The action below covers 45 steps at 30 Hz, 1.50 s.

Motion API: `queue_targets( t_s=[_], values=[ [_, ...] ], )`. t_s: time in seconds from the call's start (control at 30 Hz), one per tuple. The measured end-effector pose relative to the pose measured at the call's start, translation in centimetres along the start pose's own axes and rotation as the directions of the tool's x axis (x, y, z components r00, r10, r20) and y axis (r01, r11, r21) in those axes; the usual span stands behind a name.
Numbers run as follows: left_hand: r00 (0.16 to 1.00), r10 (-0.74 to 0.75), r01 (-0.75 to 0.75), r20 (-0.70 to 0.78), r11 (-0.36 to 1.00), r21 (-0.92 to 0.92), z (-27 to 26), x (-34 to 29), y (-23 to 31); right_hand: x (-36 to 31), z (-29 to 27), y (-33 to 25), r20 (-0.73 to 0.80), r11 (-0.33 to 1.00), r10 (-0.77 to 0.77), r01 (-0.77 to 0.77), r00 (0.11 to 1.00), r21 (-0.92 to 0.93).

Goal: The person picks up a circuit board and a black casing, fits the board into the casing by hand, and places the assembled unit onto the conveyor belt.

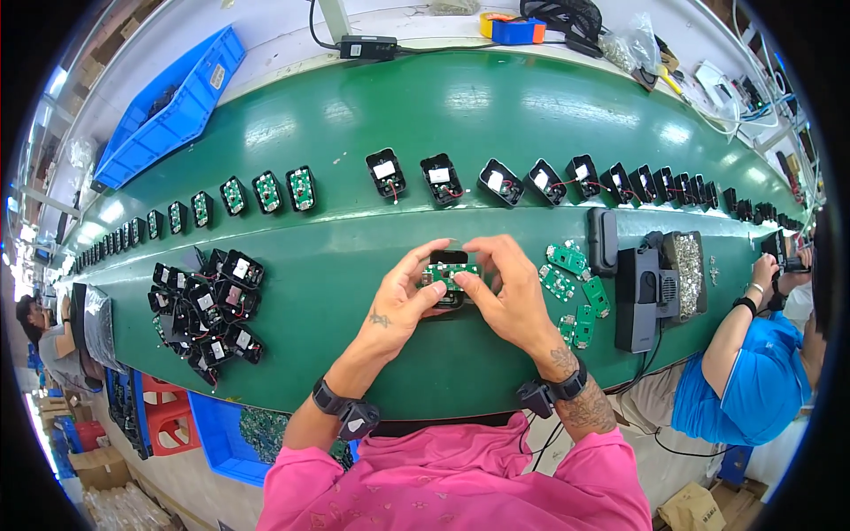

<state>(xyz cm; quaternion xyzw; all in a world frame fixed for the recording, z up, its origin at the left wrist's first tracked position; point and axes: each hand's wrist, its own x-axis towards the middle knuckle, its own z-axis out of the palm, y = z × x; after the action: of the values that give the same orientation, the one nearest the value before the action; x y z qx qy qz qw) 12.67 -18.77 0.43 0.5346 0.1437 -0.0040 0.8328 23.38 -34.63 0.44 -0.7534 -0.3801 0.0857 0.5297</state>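
Note:
Between my hands, above the near part of the green bench, is a black plastic housing with a green circuit board at its opening. My left hand grips the housing's left side, its thumb on the board. From the right, my right hand has its fingers round the housing and its thumb pressing the board's right part. The lower part of the housing is partly hidden by my thumbs. Several loose green circuit boards lie right of my right hand. A heap of black housings with white-labelled parts lies to the left.
Across the bench runs a row of housings: board-filled ones at left, wired ones at right. A black device and a tray of small metal parts stand right. Blue bin sits far left; a co-worker sits right.

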Motion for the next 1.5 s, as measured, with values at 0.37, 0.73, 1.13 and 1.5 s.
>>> queue_targets(
  t_s=[0.37, 0.73, 1.13, 1.5],
  values=[
    [0.997, -0.055, 0.053, 0.047, 0.997, 0.047, 1.4, -0.1, -0.8, -0.2, 0.2, 0.5, 0.050, 0.990, -0.119, 0.115, 0.992, 0.079],
    [0.847, 0.508, -0.431, -0.158, 0.828, 0.358, 2.6, -0.3, -2.8, -1.0, 2.1, -0.2, -0.265, 0.918, -0.358, 0.286, 0.895, -0.275],
    [0.769, 0.632, -0.482, -0.099, 0.675, 0.559, 2.6, -0.3, -2.8, -0.8, 0.0, -0.4, -0.010, 0.984, -0.175, 0.176, 0.984, 0.041],
    [0.831, 0.557, -0.434, -0.007, 0.655, 0.619, 2.4, -0.4, -1.8, -0.7, -1.1, -0.2, 0.077, 0.988, -0.154, 0.153, 0.985, 0.026]
  ],
)
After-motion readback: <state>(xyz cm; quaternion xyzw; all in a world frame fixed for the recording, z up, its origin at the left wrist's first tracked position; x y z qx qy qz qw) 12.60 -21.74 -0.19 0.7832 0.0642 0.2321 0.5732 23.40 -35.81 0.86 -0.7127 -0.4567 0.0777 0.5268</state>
